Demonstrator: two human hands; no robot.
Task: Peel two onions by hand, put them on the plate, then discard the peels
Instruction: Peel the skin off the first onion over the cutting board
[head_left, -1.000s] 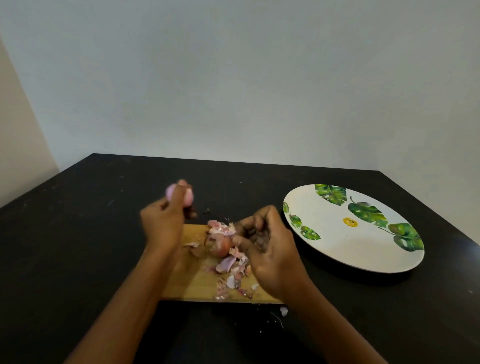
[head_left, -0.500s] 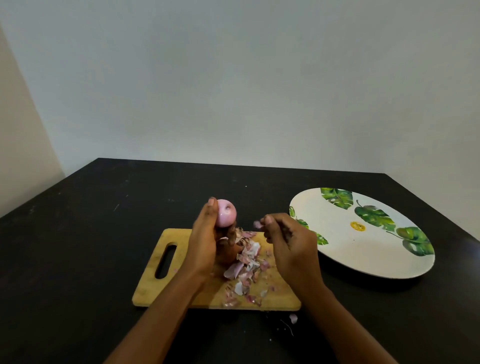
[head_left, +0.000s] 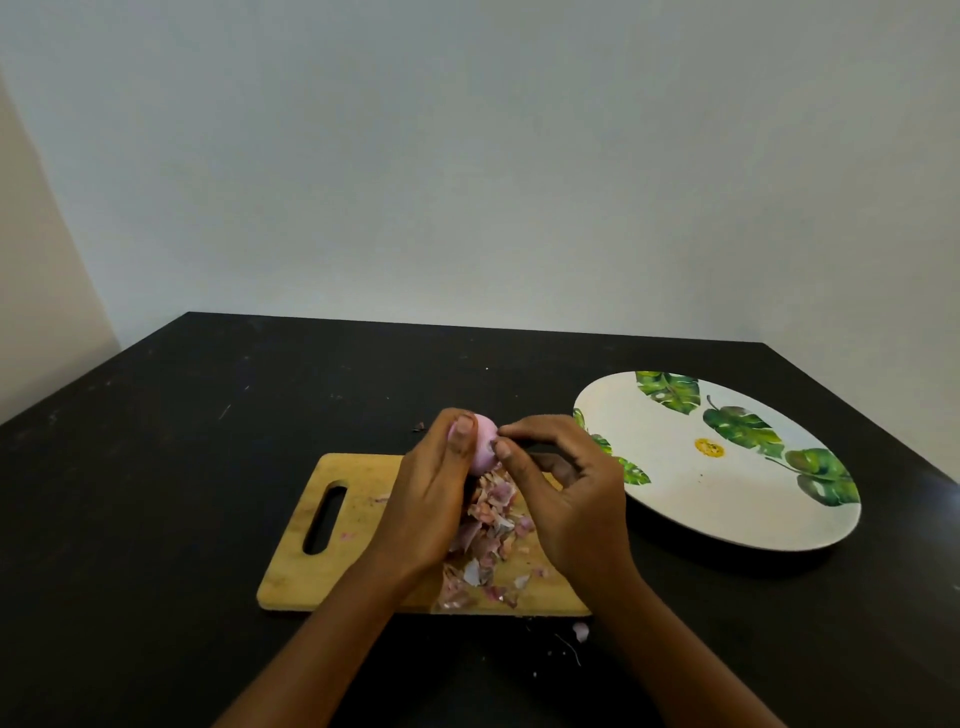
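Onion (head_left: 483, 444), pink and mostly bare, is held up above the cutting board (head_left: 353, 519) by the left hand (head_left: 431, 499), whose fingers curl round it. The right hand (head_left: 566, 499) is just on its right side and pinches it at a dark bit of skin. The plate (head_left: 701, 499) lies farther right, nearer the right hand. Peels (head_left: 488, 525) lie under both hands.

Person seen as two hands and two forearms; left hand (head_left: 426, 499) bare, uncovered to the fingertips; right hand (head_left: 571, 509) likewise bare; left forearm (head_left: 322, 649) bare along all its visible length, cut off by the bottom edge; right forearm (head_left: 691, 654) the same; thumbnail (head_left: 464, 423) of the left hand short, rounded, trimmed close to the tip; knuckle creases visible across the right hand's fingers; wrists slim, forearms widening toward the frame edge.
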